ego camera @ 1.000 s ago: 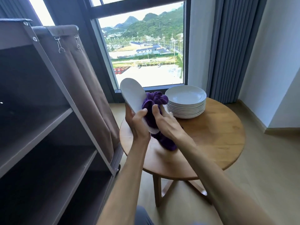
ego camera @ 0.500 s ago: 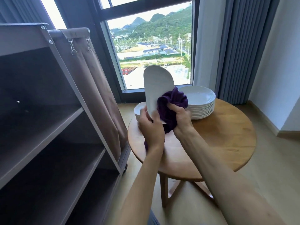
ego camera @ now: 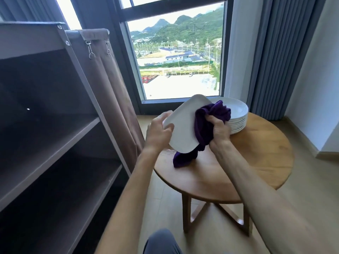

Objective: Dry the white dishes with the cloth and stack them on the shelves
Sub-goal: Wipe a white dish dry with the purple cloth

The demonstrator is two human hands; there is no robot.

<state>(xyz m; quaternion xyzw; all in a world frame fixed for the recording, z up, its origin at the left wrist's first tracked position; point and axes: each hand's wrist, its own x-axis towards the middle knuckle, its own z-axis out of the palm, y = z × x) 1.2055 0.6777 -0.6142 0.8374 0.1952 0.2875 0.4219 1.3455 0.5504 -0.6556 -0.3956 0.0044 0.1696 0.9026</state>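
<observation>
**Inspector:** Centre frame: left hand (ego camera: 159, 132) grips the tilted white plate (ego camera: 185, 127) by one edge only; right hand (ego camera: 219, 130) is clenched round the purple cloth (ego camera: 205, 129), pressing it on the plate.

**Assistant:** Risk?

**Inspector:** Hard rubbing could lever the plate loose. The cloth tail drags on the table (ego camera: 256, 162). Beyond, the plate stack (ego camera: 237, 120) could be knocked. Shelves (ego camera: 55, 136), left, hold nothing.

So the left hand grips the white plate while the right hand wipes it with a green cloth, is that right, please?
Not quite: the cloth is purple, not green, as the head view shows. The left hand does grip the plate while the right hand wipes it.
</observation>
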